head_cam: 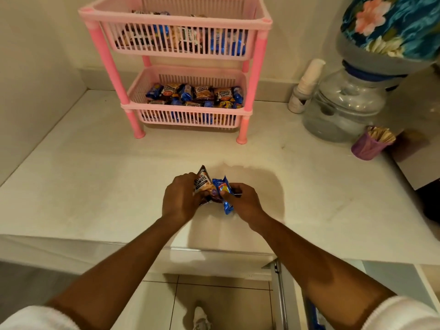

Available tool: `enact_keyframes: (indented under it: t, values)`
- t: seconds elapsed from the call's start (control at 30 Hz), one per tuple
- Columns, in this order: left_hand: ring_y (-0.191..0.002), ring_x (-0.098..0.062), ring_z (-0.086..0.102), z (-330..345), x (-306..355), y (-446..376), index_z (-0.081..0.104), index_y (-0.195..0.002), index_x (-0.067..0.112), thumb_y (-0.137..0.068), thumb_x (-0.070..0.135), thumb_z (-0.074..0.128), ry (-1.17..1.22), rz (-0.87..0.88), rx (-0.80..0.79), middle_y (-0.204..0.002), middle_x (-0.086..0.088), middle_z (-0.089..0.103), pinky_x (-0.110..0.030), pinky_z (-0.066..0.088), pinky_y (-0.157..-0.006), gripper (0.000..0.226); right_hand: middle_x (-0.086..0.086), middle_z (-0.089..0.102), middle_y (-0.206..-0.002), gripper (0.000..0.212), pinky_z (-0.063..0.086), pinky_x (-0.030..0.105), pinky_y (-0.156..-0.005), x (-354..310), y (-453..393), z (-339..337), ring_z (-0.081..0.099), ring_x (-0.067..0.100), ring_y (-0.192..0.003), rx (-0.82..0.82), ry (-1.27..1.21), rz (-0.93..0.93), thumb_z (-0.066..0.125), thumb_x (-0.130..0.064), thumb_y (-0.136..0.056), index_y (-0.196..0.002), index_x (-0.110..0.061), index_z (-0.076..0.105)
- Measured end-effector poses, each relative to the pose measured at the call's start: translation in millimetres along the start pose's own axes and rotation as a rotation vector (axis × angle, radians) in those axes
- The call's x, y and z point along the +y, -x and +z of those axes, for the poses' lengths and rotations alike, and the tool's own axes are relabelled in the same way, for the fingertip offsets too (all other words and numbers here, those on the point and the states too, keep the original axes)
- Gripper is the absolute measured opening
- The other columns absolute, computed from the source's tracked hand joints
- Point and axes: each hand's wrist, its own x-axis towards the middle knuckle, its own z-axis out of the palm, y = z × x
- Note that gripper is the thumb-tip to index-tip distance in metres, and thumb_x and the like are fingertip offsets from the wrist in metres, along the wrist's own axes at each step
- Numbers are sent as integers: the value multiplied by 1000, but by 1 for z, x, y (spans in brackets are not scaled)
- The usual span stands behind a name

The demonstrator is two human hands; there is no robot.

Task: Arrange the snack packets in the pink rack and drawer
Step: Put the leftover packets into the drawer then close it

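My left hand (179, 198) grips a salted peanuts packet (202, 183), black and white, just above the white counter. Beside it my right hand (242, 201) holds a blue snack packet (225, 195); the two packets touch in the middle. At the back of the counter stands the pink rack (254, 75) with two slatted baskets. Its lower basket (190, 113) holds several peanut and blue packets. The upper basket (176, 47) also has several packets seen through its slats. A drawer (285, 294) is pulled out below the counter at the lower right, its contents mostly hidden.
A water dispenser jar (342, 108) with a floral-covered bottle (392, 25) stands at the right. A white spray bottle (304, 86) is next to it, and a purple cup (367, 146) of sticks in front. A wall bounds the counter's left side.
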Motion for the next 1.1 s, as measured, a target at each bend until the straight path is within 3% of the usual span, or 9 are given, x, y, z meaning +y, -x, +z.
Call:
enact_keyframes:
  t: [0.13,0.23,0.4,0.5,0.6,0.83,0.93,1.0,1.1]
  values:
    - [-90,-24,56,22,71,22,58,-104,16,-80,40,71,57,71,0,-97,-2,62,-39,48,-73,36,2,74,-100,25,59,44,-88,15,21,-58,71,19,-92,60,-94,6,74,-32,-87,-108,-19,72]
    - [-87,-23,55,47,133,44,57,-105,16,-79,42,73,128,75,-42,-97,-2,60,-38,47,-72,40,3,74,-102,31,59,44,-86,36,42,-117,71,21,-95,104,-120,36,74,-32,-86,-111,-13,72]
    - [-94,-19,55,96,222,92,53,-118,12,-82,43,69,294,132,-115,-108,-3,59,-34,48,-78,51,9,74,-101,31,61,36,-75,73,89,-215,73,24,-91,172,-171,41,74,-29,-87,-112,-11,72]
    - [-94,-15,53,123,271,126,52,-117,19,-80,52,62,355,204,-182,-106,2,57,-30,47,-76,51,8,74,-101,31,60,36,-71,102,126,-267,74,23,-88,194,-176,56,70,-28,-90,-115,-11,69]
    - [-93,-8,49,152,309,160,48,-116,31,-78,59,59,375,225,-275,-104,11,52,-26,45,-75,49,9,73,-101,24,55,25,-61,136,161,-312,73,21,-84,180,-176,105,65,-17,-93,-117,-11,68]
    - [-84,1,55,228,326,217,40,-108,46,-73,57,66,335,117,-544,-101,22,51,-14,47,-64,45,-3,74,-87,9,53,16,-55,209,199,-359,72,4,-72,125,95,355,73,-25,-85,-94,-25,69]
    - [-97,-5,57,262,322,222,40,-121,38,-75,47,73,224,72,-635,-112,10,56,-24,54,-80,57,-4,72,-79,10,52,16,-51,233,192,-360,70,4,-61,47,208,460,73,-21,-84,-83,-26,65]
    - [-107,-13,55,280,318,221,43,-129,30,-72,45,77,149,61,-694,-120,5,54,-28,50,-90,68,-4,70,-75,15,52,15,-51,246,184,-357,68,3,-59,-29,300,500,71,-22,-85,-74,-26,62]
    - [-106,-19,56,306,317,219,45,-128,24,-70,43,78,15,91,-776,-120,-1,55,-32,49,-90,69,0,71,-82,13,56,21,-61,269,172,-353,70,11,-71,-120,368,612,70,-29,-88,-81,-20,64]
